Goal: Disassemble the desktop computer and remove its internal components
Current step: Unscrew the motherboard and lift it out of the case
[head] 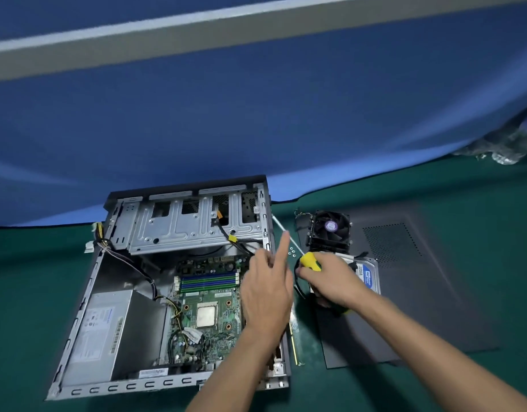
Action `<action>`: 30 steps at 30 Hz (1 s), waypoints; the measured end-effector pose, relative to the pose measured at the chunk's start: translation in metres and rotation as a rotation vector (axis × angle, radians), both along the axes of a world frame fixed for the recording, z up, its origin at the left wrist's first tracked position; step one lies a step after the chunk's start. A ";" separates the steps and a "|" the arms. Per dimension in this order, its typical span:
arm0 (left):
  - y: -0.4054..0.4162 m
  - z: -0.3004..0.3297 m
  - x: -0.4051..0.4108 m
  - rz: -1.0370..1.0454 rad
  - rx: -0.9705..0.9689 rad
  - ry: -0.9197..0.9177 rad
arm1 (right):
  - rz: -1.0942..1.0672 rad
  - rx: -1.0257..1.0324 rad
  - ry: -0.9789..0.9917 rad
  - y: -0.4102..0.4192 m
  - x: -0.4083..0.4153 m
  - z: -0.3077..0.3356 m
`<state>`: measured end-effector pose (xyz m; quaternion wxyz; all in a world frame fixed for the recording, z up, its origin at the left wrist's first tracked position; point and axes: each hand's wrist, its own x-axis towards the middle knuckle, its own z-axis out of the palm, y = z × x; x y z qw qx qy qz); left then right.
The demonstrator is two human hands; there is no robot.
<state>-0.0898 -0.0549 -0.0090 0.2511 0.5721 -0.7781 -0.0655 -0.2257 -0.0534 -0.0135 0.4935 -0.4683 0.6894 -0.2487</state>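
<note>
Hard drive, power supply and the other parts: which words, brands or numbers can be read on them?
"WD": logo on the hard drive's blue label; its other print is blurred.
Power supply sticker: too small to read.
Fan hub sticker: blurred.
White label at the case's front edge: unreadable.

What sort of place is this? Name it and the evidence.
Probably an electronics repair or teardown bench: an opened desktop case on a green mat, a removed cooler fan and hard drive, blue partition behind.
</note>
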 end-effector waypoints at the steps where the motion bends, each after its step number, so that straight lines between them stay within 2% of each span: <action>1: -0.005 0.002 0.002 -0.014 -0.036 -0.014 | 0.074 -0.006 0.059 0.001 0.002 0.011; 4: -0.017 0.006 0.016 -0.042 -0.131 0.020 | 0.234 0.004 0.169 0.000 0.009 0.038; 6: -0.024 0.006 0.030 -0.065 -0.177 0.096 | 0.243 0.019 0.144 -0.001 0.014 0.053; 8: -0.029 0.004 0.047 -0.045 -0.121 0.172 | 0.191 -0.009 0.133 -0.005 0.018 0.066; 11: -0.033 -0.005 0.071 0.064 0.120 0.247 | 0.001 -0.061 0.021 -0.015 0.028 0.079; 13: -0.034 -0.015 0.084 0.066 0.321 0.240 | -0.101 -0.108 0.018 -0.020 0.043 0.080; 16: -0.037 -0.033 0.099 -0.001 0.528 0.187 | -0.116 -0.200 0.268 -0.023 0.069 0.071; 18: -0.041 -0.047 0.113 0.013 0.659 0.124 | -0.057 -0.227 0.461 -0.025 0.082 0.063; 20: -0.046 -0.060 0.129 0.059 0.729 0.048 | -0.028 -0.237 0.575 -0.027 0.093 0.057; 24: -0.059 -0.074 0.149 0.124 0.652 -0.043 | -0.006 -0.279 0.659 -0.026 0.111 0.047; 27: -0.069 -0.082 0.149 0.082 0.567 -0.020 | 0.012 -0.303 0.674 -0.025 0.124 0.039; 30: -0.076 -0.088 0.143 -0.001 0.559 -0.048 | 0.040 -0.332 0.716 -0.028 0.136 0.030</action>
